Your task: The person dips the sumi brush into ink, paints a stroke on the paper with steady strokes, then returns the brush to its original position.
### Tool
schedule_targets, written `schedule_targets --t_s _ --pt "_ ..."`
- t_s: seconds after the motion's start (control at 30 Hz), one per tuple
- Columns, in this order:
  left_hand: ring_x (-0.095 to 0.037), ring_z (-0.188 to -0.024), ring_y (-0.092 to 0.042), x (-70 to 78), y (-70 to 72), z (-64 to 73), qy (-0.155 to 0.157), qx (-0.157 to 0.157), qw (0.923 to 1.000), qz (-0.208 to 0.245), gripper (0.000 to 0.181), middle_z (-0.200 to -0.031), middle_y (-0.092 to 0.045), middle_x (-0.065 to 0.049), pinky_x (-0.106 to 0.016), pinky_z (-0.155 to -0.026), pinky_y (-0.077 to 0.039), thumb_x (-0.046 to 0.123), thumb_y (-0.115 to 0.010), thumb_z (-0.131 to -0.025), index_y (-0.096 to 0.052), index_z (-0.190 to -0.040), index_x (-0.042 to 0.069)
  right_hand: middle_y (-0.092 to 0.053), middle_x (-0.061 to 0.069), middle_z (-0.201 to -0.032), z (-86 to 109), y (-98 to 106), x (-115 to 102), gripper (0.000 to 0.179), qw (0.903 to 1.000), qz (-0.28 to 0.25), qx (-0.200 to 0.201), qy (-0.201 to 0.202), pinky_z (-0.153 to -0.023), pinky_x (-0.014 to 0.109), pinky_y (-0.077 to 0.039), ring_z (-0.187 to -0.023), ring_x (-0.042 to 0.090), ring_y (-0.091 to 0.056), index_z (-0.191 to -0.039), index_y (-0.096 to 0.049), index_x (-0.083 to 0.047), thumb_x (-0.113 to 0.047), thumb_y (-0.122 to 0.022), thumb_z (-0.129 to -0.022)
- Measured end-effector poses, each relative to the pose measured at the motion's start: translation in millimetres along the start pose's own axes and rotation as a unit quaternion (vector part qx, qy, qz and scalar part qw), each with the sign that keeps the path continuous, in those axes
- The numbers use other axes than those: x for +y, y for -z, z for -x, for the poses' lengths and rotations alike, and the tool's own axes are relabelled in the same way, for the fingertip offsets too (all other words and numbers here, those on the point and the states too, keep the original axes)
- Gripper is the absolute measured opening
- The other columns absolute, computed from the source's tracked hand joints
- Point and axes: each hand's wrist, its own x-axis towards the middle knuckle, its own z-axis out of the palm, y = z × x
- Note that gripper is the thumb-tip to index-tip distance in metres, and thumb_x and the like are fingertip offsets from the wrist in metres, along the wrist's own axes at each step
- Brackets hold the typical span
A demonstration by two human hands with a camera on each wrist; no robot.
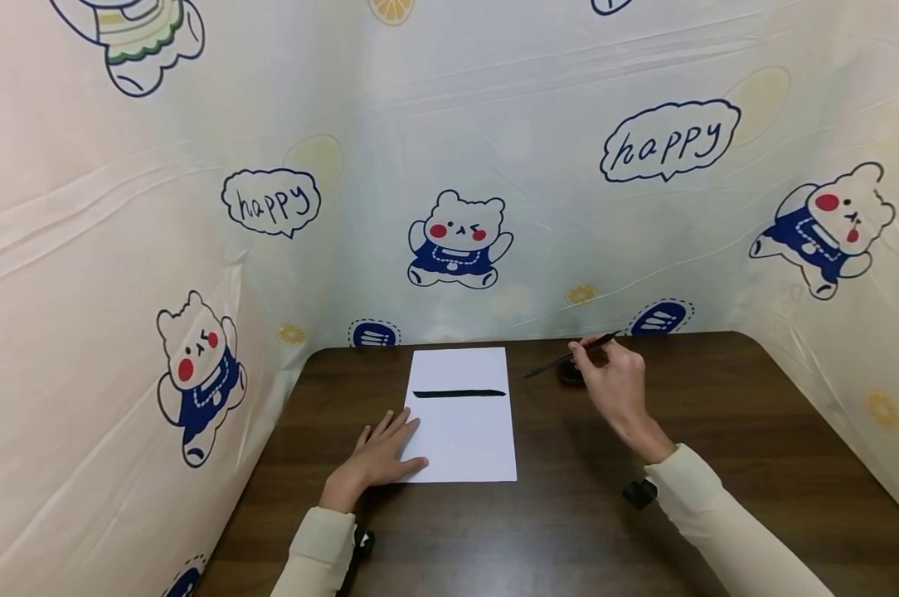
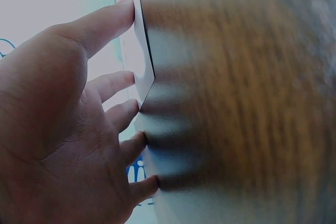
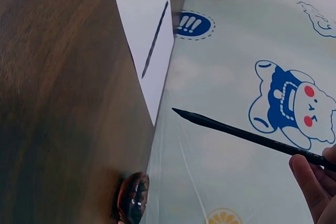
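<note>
A white sheet of paper (image 1: pixel 460 444) lies on the table with one thick black stroke (image 1: pixel 460 394) across its upper part. My left hand (image 1: pixel 381 454) rests with spread fingers on the sheet's lower left edge, some fingertips on the wood. Pinched in my right hand (image 1: pixel 615 383) is a slim black writing brush (image 3: pixel 231 130), held in the air to the right of the sheet. Its dark pointed tip slants down toward the paper, apart from it. Beneath that hand sits a small glossy dark ink dish (image 3: pixel 134 198), partly hidden in the head view.
The brown wooden table (image 1: pixel 688 414) has rounded far corners. A pale curtain (image 1: pixel 554 249) printed with bears and "happy" bubbles hangs close around its back and sides. Each wrist carries a small black device, such as the right one (image 1: pixel 639 494).
</note>
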Motion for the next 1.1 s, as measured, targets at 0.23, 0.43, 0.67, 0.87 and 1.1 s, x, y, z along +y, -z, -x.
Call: schedule_targets --t_s 0.23,0.43,0.67,0.87,1.1 --pt "-0.035 -0.153 -0.007 -1.7 -0.3 0.4 -0.002 -0.001 1.0000 0.006 0.081 -0.166 -0.015 -0.003 -0.068 -0.117 -0.006 0.060 -0.060 -0.088 -0.030 -0.155 0.025 -0.073 0.003 -0.071 -5.2 10 2 0.011 0.9998 -0.004 0.018 0.001 -0.057 0.011 -0.048 -0.060 0.015 -0.069 -0.086 -0.071 -0.008 -0.018 -0.074 -0.088" --pt "-0.035 -0.154 -0.006 -0.2 1.7 2.2 -0.003 -0.005 0.9999 0.010 0.081 -0.166 -0.014 -0.003 -0.068 -0.117 -0.006 0.061 -0.059 -0.088 -0.030 -0.155 0.025 -0.073 0.004 -0.071 -8.9 20 5 0.010 0.9995 0.007 0.030 0.001 -0.059 0.005 -0.044 -0.061 0.018 -0.069 -0.085 -0.072 -0.007 -0.017 -0.074 -0.087" --pt "-0.035 -0.154 -0.006 -0.2 1.5 3.0 -0.008 -0.002 0.9998 0.016 0.081 -0.166 -0.015 -0.003 -0.069 -0.117 -0.005 0.059 -0.059 -0.089 -0.030 -0.155 0.024 -0.072 0.003 -0.069 -11.8 32 13 0.009 0.9986 0.030 0.043 -0.008 -0.060 0.004 -0.043 -0.061 0.002 -0.064 -0.087 -0.073 -0.008 -0.016 -0.075 -0.086" --pt "-0.035 -0.154 -0.007 -0.6 1.7 1.9 -0.006 -0.003 0.9999 0.010 0.081 -0.166 -0.014 -0.003 -0.068 -0.117 -0.006 0.062 -0.058 -0.088 -0.030 -0.155 0.026 -0.072 0.004 -0.067 -14.6 42 18 0.009 0.9981 0.028 0.052 -0.017 -0.061 0.002 -0.040 -0.065 -0.022 -0.052 -0.087 -0.073 -0.006 -0.014 -0.074 -0.086" --pt "-0.035 -0.154 -0.007 -0.2 2.8 2.0 -0.004 -0.006 0.9999 0.012 0.081 -0.166 -0.015 -0.002 -0.068 -0.117 -0.005 0.061 -0.059 -0.088 -0.030 -0.155 0.026 -0.072 0.007 -0.066 -16.5 53 23 0.007 0.9972 0.023 0.067 -0.021 -0.061 0.002 -0.040 -0.064 -0.024 -0.051 -0.085 -0.072 -0.004 -0.010 -0.074 -0.086"
